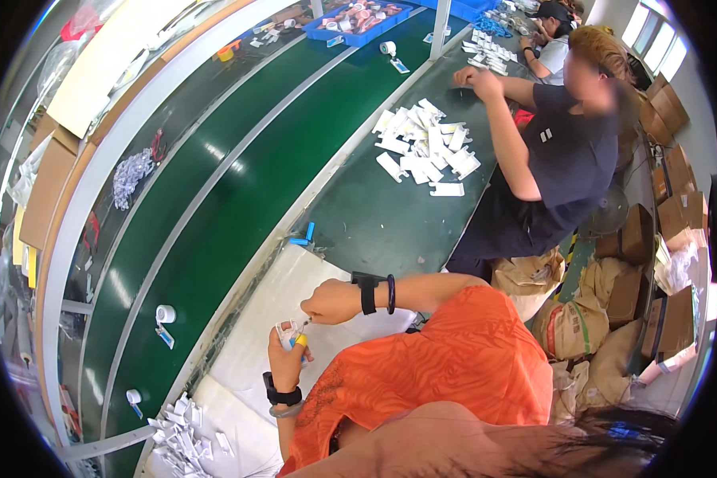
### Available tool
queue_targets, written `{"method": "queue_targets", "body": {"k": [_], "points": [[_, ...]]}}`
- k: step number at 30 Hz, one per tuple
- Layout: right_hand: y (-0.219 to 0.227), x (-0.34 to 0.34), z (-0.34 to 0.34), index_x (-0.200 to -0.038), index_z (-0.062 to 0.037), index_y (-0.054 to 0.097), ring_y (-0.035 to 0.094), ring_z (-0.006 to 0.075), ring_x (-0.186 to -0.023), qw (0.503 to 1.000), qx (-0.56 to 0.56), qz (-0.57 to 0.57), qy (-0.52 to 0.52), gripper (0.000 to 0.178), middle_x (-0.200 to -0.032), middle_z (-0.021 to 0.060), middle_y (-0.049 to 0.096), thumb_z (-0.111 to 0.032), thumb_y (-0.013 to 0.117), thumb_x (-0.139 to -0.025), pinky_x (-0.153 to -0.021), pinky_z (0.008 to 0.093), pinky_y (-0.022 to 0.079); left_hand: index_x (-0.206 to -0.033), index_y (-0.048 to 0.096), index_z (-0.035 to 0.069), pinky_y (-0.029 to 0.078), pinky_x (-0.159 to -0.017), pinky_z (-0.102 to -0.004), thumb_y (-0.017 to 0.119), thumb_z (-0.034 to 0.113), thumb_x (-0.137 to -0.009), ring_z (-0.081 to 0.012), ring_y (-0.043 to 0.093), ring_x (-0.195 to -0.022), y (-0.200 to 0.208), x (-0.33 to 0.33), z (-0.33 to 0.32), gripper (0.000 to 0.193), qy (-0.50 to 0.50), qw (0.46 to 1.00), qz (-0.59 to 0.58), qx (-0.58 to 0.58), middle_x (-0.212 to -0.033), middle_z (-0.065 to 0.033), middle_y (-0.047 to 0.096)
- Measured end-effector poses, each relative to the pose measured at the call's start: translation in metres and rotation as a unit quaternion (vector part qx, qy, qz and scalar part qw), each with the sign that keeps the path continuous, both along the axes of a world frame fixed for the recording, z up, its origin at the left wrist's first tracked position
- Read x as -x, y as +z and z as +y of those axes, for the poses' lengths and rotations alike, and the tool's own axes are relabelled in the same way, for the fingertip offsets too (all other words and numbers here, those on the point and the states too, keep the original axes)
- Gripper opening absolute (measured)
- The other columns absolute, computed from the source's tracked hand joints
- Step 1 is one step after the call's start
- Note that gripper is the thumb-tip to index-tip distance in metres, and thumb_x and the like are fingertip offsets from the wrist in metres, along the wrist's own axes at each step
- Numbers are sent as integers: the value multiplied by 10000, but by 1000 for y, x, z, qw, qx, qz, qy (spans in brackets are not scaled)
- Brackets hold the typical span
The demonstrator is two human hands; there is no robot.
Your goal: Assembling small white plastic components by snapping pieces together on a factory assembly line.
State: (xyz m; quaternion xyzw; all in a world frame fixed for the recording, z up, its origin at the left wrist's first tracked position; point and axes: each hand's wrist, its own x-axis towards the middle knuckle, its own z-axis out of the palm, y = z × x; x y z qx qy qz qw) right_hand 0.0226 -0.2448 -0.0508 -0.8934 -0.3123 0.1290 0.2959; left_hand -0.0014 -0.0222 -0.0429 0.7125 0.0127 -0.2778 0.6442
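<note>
My left hand (284, 354) is closed round a small white plastic part (287, 328), with a bit of blue and a yellow patch at the fingers. My right hand (331, 303) is closed just above it, its fingertips close to the part. Something thin and dark shows under those fingers, too small to name. Both hands are over the pale sheet (255, 319) that covers the bench in front of me. A pile of white plastic pieces (185, 434) lies beside my left forearm. Small blue pieces (304, 234) rest at the sheet's far edge.
A green conveyor belt (215, 195) runs along the left, carrying white round items with tags (165, 315). More white parts (430, 143) are heaped farther up the bench, near a co-worker (550, 151). A blue tray (358, 22) stands far off; sacks (573, 323) and cartons (669, 319) are at right.
</note>
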Motion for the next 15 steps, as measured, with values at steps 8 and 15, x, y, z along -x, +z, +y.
{"method": "queue_targets", "body": {"k": [8,15], "points": [[-5,29,16,-945,-116,642,596,265,-733,925,-240,-209,-207,119,-776,55,604,-138,645,-827,-660,376,473,-1219,457,61,547,-511,-327,454,339,-983,-174,595,-638,8,14,-10,365,103,979,55,168,-875,-97,576],[4,25,17,-1047,-43,634,596,308,-868,927,-287,-188,-153,235,-944,135,634,-10,619,-815,-768,387,481,-1104,525,62,546,-487,-330,455,332,-982,-165,594,-600,9,13,-14,304,125,980,42,147,-852,-91,599]]}}
